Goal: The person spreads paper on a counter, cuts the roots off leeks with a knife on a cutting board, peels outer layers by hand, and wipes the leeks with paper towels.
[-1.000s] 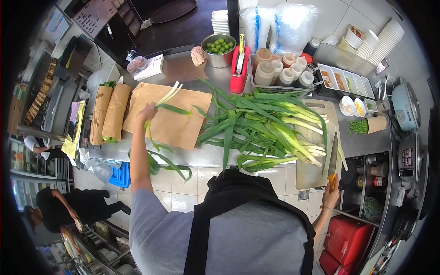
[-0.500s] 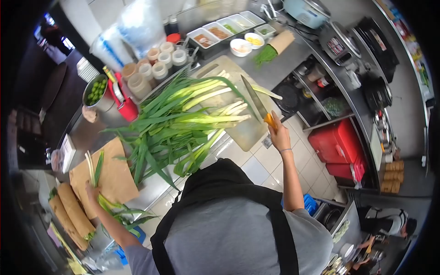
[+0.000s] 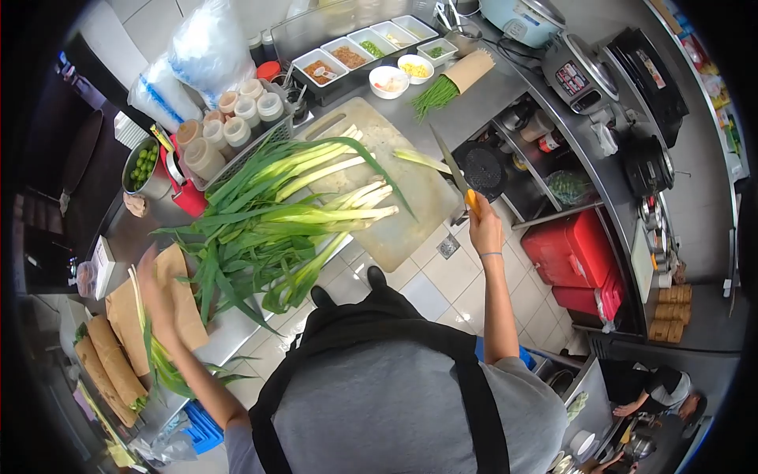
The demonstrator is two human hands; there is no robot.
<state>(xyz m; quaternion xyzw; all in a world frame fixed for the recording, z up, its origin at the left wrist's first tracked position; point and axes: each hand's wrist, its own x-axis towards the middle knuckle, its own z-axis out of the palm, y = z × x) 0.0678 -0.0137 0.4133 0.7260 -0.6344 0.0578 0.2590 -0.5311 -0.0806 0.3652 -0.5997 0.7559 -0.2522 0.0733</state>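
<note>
My right hand (image 3: pixel 485 227) is closed round the orange handle of a knife (image 3: pixel 452 164), whose blade points up and away beside the cutting board (image 3: pixel 407 201). My left hand (image 3: pixel 158 296) is blurred over the brown paper (image 3: pixel 185 308); its fingers point forward and their grip cannot be made out. Beside that hand, a few leeks (image 3: pixel 162 367) lie on the paper and reach past its near edge. A large pile of leeks (image 3: pixel 260 213) spreads over the counter, white ends on the board. One pale stalk (image 3: pixel 422 160) lies across the board's right edge.
Behind the pile stands a basket of squeeze bottles (image 3: pixel 237 130), left of it a pot of limes (image 3: pixel 144 170). Trays of toppings (image 3: pixel 347 57), bowls (image 3: pixel 389 82) and wrapped chives (image 3: pixel 454 83) are at the back. Two wrapped bundles (image 3: pixel 110 367) lie left. People (image 3: pixel 647 395) work at lower right.
The view has swung to the right. My left hand no longer clearly grips the leeks and has moved forward over the paper. The knife, still in my right hand, has shifted off the board's edge.
</note>
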